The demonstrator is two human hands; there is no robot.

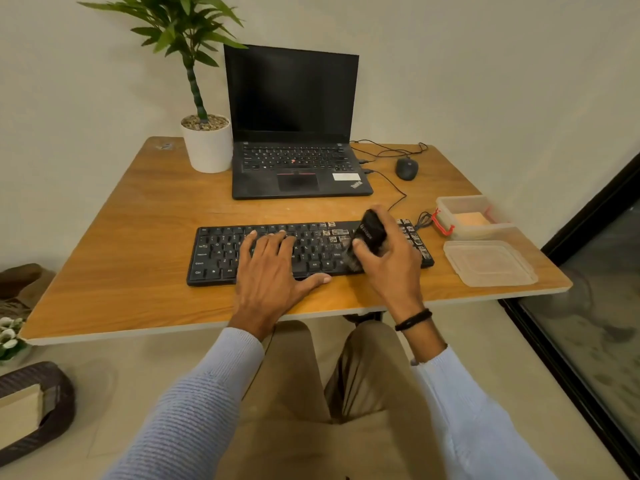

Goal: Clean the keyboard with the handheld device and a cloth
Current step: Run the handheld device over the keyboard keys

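Head view, looking down over the lap. Flat black full-size keyboard (214, 251) lies near the front edge of the wood-grain table (138, 209), its cable trailing off to the right. Left hand (273, 268) lies flat on the middle keys, fingers straight and spread, thumb against the front edge; it seems to be steadying the board. Right hand (391, 261) is wrapped round a small black handheld device (372, 230), held tilted over the right-centre keys. The device's lower end is blurred but looks to meet the keys. Pale specks and smudges show on the keys around and to the right of the device, up to the right end; the left half of the board looks darker and cleaner, though detail is too fine to be sure. A clear plastic box with red clips (464, 206) stands just right of the keyboard, with a folded peach-orange piece (472, 220) inside, possibly the cloth, untouched. Its clear lid (488, 263) lies in front of it. Judgement: device pass is under way and not finished, right-hand keys are left, and the cloth wipe is not yet begun.
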